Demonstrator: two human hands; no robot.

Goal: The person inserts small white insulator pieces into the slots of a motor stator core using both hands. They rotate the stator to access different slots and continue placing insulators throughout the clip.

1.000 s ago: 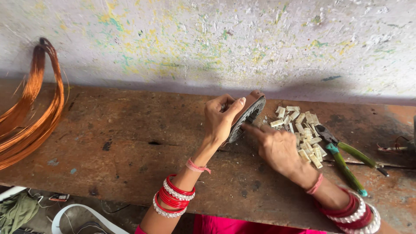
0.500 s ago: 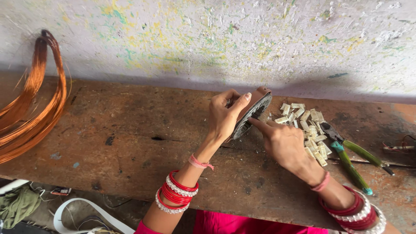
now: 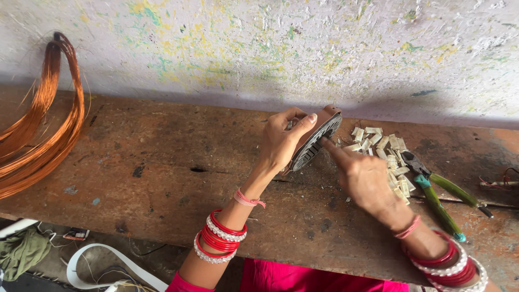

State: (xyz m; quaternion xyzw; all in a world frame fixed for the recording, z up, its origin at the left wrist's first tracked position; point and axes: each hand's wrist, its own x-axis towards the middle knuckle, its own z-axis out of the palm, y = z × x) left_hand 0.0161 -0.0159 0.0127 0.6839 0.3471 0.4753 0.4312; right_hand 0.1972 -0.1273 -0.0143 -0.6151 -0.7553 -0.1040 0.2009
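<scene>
My left hand (image 3: 281, 143) grips a round, slotted metal stator core (image 3: 318, 141), held on edge above a worn wooden bench (image 3: 162, 167). My right hand (image 3: 363, 176) is beside it, with its forefinger pressed against the core's slotted face. I cannot tell whether a paper slip is pinched at the fingertip. A heap of small pale paper slips (image 3: 385, 148) lies on the bench just behind my right hand. Both wrists wear red and white bangles.
Green-handled pliers (image 3: 435, 189) lie to the right of the slips. A coil of copper wire (image 3: 40, 135) hangs at the left end against the paint-flecked wall (image 3: 270, 48). A green cloth (image 3: 21, 251) and a white strap (image 3: 116, 265) lie on the floor below.
Both hands have stayed on the core, which has tipped slightly more upright. The view has shifted a little, so the hands appear further right.
</scene>
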